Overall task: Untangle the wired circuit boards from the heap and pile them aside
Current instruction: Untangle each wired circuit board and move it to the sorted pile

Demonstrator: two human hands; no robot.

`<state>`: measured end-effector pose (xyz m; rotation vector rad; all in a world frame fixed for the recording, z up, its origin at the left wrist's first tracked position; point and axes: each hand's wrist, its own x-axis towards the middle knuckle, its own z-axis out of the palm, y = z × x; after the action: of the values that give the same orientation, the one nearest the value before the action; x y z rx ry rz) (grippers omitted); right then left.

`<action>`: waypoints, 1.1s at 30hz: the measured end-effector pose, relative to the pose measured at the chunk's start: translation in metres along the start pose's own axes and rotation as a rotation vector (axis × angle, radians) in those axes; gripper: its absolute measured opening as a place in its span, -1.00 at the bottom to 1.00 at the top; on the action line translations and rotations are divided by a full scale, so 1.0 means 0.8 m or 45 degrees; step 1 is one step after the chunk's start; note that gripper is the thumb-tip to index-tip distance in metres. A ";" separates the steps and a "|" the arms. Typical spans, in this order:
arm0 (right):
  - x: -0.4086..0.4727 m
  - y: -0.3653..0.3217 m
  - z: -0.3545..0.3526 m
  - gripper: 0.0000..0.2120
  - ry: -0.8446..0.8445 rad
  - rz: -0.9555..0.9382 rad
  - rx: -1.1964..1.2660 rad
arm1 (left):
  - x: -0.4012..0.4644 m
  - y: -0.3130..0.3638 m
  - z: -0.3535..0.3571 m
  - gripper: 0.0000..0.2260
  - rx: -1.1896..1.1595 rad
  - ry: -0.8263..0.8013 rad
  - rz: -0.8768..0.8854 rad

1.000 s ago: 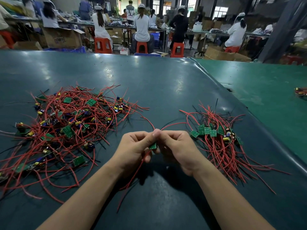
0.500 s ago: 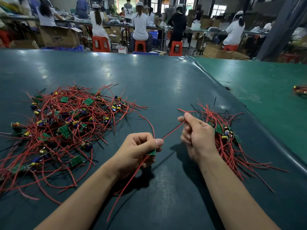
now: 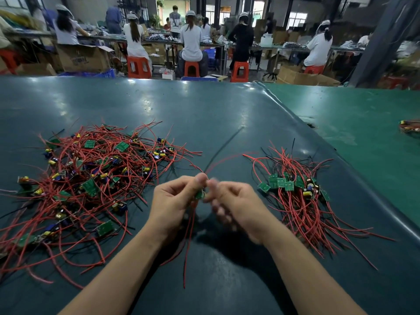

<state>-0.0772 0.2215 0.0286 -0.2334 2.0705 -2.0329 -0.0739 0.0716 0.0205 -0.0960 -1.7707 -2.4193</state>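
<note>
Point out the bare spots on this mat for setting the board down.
Bare mat lies beyond both piles toward the far edge, and in the strip between the tangled heap and sorted pile. The heap crowds the left; stray red wires fringe both piles.

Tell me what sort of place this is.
Most likely an electronics assembly workshop. A heap of red-wired circuit boards lies on a green-matted workbench, capped workers sit on red stools along benches behind, and cardboard cartons stand nearby.
</note>
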 end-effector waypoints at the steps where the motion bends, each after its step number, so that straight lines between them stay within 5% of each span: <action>1: -0.002 0.003 0.006 -0.73 -0.122 -0.039 -0.025 | -0.001 -0.001 0.001 -0.75 0.016 -0.044 0.009; 6: -0.002 0.004 0.000 -0.76 -0.055 -0.100 -0.113 | -0.002 0.002 0.001 -0.71 0.163 -0.079 0.040; 11: -0.004 -0.015 -0.006 -0.88 0.231 -0.274 0.176 | 0.008 0.007 -0.014 -0.78 0.448 0.300 0.402; 15: -0.005 -0.031 -0.017 -0.90 0.740 -0.567 0.406 | 0.014 -0.001 -0.027 -0.80 0.691 0.522 0.531; 18: -0.003 -0.030 -0.020 -0.87 0.977 -0.416 0.830 | 0.015 0.002 -0.035 -0.76 0.962 0.598 0.693; 22: 0.002 -0.021 -0.015 -0.79 0.853 0.051 1.237 | 0.015 0.004 -0.046 -0.80 1.549 0.701 0.661; 25: 0.006 -0.015 -0.009 -0.82 0.727 0.069 1.000 | 0.019 0.009 -0.062 -0.70 1.838 0.840 0.452; 33: 0.006 -0.012 -0.005 -0.81 0.516 0.080 0.642 | 0.024 0.021 -0.089 -0.64 2.006 0.847 -0.036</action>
<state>-0.0834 0.2235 0.0377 0.3523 1.6335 -2.6376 -0.0882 -0.0023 0.0173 0.7474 -2.5431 -0.3535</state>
